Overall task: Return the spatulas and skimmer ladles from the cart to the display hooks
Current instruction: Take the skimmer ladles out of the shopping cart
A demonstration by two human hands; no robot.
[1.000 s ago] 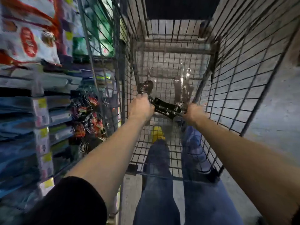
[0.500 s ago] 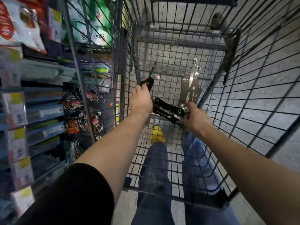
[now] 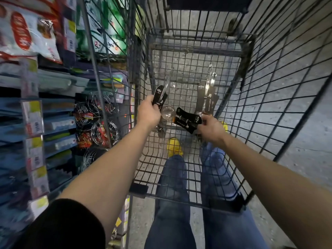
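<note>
Both my arms reach into a wire shopping cart (image 3: 265, 108). My left hand (image 3: 150, 112) is shut on a steel ladle (image 3: 168, 111) with a black card sleeve, lifted off the cart floor, its handle pointing up and away. My right hand (image 3: 210, 127) grips a bundle of utensils in black card sleeves (image 3: 187, 120) lying across the cart bottom. Two more sleeved utensils (image 3: 206, 97) lean upright against the cart's far right side, their steel handle ends sticking up.
To the left stands a wire display rack (image 3: 100, 97) hung with wire skimmers carrying red labels (image 3: 98, 126), plus shelves of packaged goods (image 3: 27, 33). My legs in jeans and a yellow shoe (image 3: 174, 146) show beneath the cart. Grey concrete floor lies to the right.
My left hand has closed on the ladle and raised it, so its round bowl now shows. The camera has tipped further down over the cart. My right hand keeps hold of the bundle.
</note>
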